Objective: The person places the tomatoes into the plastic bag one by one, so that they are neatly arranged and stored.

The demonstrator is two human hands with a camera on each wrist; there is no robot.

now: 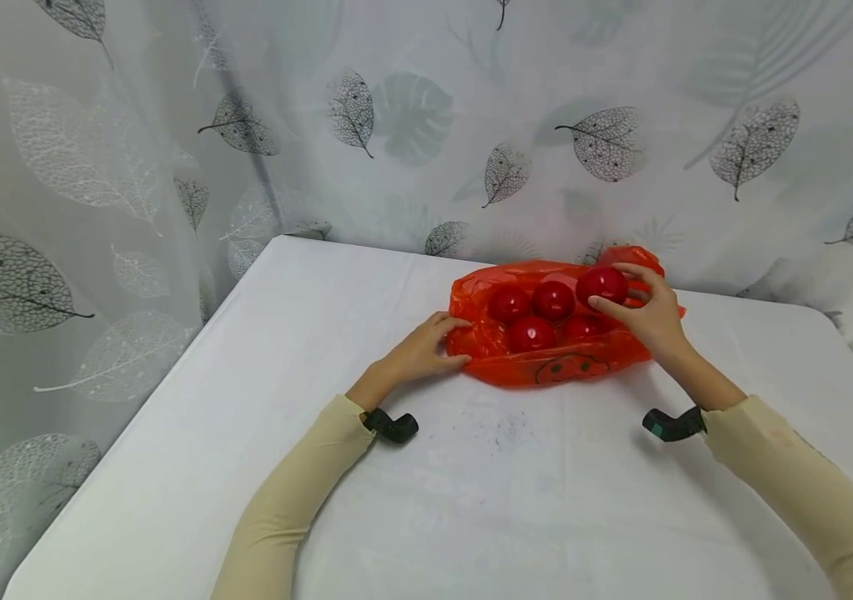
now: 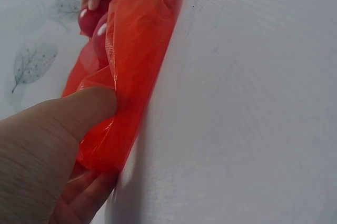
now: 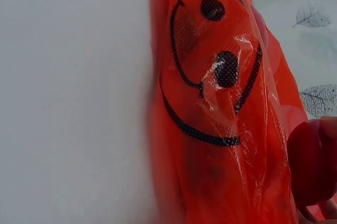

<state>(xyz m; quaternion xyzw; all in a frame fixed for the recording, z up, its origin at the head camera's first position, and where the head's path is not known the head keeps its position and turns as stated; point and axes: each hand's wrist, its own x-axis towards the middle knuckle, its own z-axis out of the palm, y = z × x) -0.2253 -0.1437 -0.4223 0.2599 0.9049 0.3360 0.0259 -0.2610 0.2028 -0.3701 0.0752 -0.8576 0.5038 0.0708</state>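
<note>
An orange-red plastic bag (image 1: pixel 501 367) with a black smiley print lies spread open on the table, several shiny red apples (image 1: pixel 531 334) resting in it. My left hand (image 1: pixel 426 348) grips the bag's left end; in the left wrist view the thumb (image 2: pixel 97 103) lies over the plastic and the other fingers are partly hidden behind it. At the bag's right end my right hand (image 1: pixel 647 308) holds one red apple (image 1: pixel 603 285) above the others, thumb and fingers around its side. This apple (image 3: pixel 310 166) shows at the right edge of the right wrist view, beside the bag's printed side.
A white cloth covers the table (image 1: pixel 471 500), its back edge just behind the bag. Behind it hangs a pale curtain (image 1: pixel 411 167) with leaf prints. Each wrist carries a black camera strap, the left camera (image 1: pixel 394 427) close over the cloth.
</note>
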